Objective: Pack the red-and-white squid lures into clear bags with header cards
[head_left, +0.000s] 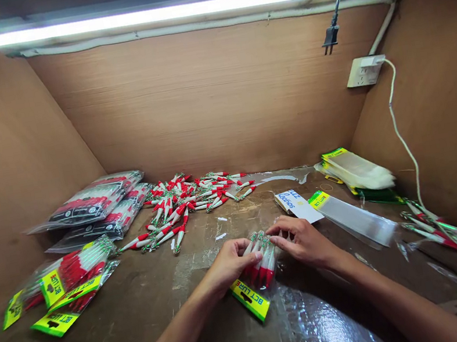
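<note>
At the middle of the worktop lies a clear plastic bag [258,272] with a yellow-green header card, filled with several red-and-white fishing lures. My left hand [231,262] grips the bag from the left, fingers curled on the lures. My right hand [301,239] presses on the bag's open end from the right, fingers closed on it. A heap of loose red-and-white lures [185,202] lies further back, out of reach of both hands.
Filled bags [66,288] and larger packs [98,209] lie at the left. Empty bags [356,171] are stacked at the right, one empty bag [351,214] beside my right hand. More lures [443,233] lie far right. Wooden walls enclose the bench; a socket [365,71] and cable hang right.
</note>
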Action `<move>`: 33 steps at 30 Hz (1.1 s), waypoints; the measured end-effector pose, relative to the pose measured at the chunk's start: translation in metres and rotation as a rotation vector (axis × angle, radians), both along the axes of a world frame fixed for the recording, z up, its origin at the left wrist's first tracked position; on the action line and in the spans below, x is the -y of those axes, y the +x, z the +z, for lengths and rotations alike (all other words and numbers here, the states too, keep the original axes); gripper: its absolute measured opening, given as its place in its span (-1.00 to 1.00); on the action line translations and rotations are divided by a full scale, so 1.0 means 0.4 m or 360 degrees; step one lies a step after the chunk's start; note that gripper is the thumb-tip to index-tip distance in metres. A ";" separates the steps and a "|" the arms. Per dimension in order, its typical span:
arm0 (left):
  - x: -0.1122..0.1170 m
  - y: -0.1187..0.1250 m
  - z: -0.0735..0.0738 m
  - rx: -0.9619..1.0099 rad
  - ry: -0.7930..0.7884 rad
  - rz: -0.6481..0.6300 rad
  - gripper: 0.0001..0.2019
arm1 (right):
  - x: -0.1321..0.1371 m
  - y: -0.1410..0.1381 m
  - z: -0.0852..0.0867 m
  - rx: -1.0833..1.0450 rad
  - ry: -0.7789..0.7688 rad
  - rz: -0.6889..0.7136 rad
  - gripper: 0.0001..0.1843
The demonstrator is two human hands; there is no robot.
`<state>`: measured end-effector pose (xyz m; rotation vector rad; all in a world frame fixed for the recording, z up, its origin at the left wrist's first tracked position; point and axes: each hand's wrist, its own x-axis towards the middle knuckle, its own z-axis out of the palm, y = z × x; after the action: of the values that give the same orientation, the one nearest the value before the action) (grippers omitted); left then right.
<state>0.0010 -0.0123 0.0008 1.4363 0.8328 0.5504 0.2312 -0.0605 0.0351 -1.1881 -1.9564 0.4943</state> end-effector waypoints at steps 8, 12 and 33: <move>-0.014 -0.050 0.068 -0.0546 0.0977 0.0093 -0.48 | -0.006 0.015 -0.040 0.0180 -0.0416 0.0207 -0.74; 0.072 -0.053 0.060 -0.1038 0.1422 0.0054 -0.70 | -0.027 0.022 -0.068 0.0152 -0.0401 0.0030 -0.75; 0.165 -0.077 -0.020 -0.1337 0.1517 -0.0234 -0.20 | -0.058 -0.005 -0.105 0.0209 -0.0415 0.0008 -0.78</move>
<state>-0.0296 -0.0784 -0.0071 2.6790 1.1589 0.1919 0.2292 -0.0373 -0.0070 -1.4092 -2.0517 0.7066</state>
